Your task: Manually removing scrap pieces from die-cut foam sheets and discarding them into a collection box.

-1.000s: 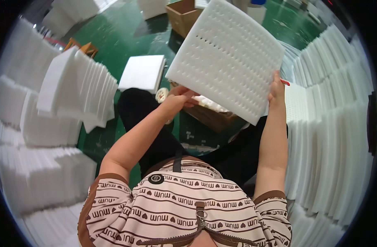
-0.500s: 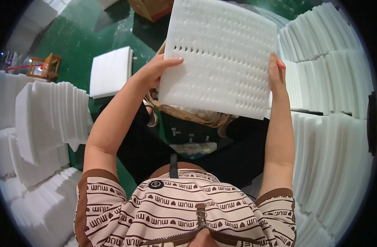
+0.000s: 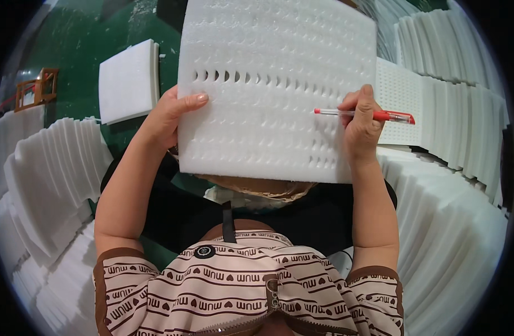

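Foam sheet (image 3: 257, 126), pen (image 3: 390, 116) in right hand (image 3: 362, 126)

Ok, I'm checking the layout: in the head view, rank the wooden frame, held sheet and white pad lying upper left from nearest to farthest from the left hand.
1. Sheet: its left edge is in the left hand.
2. Pad: beyond the hand, to its left.
3. Frame: farther left, past the pad.

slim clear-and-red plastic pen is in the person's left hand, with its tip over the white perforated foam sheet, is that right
Wrong hand: the head view shows the slim clear-and-red plastic pen in the person's right hand, with its tip over the white perforated foam sheet.
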Tool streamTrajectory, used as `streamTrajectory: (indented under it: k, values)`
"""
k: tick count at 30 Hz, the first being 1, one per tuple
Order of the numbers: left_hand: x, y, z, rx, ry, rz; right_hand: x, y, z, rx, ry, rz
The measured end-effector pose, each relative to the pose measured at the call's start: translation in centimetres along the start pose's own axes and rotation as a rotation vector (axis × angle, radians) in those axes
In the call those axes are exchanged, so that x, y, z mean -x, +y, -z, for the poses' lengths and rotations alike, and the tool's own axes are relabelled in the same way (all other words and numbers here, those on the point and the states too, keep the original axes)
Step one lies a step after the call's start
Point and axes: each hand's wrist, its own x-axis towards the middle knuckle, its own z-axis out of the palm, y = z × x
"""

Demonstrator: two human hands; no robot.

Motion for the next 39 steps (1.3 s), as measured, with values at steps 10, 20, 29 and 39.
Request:
streamTrajectory:
  k: [10, 20, 29, 39]
  values:
    - [0.3, -0.3, -0.6, -0.026, 0.029, -0.037, -0.7, 2.9, -1.7, 0.655, 0.063, 0.446]
    - [0.6, -0.9, -1.2, -0.028, 0.013, -0.069, -0.7, 2.2, -2.0, 0.072, 0.078, 0.300]
    - [0.4, -0.4, -1.0, -0.014, 0.008, -0.084, -1.3, 2.9, -1.5, 0.137, 0.035, 0.291]
    - [0.4, -0.2, -1.2, -0.040, -0.007, -0.099, -1.4, 1.5, -2.9, 0.319, -0.092, 0.240]
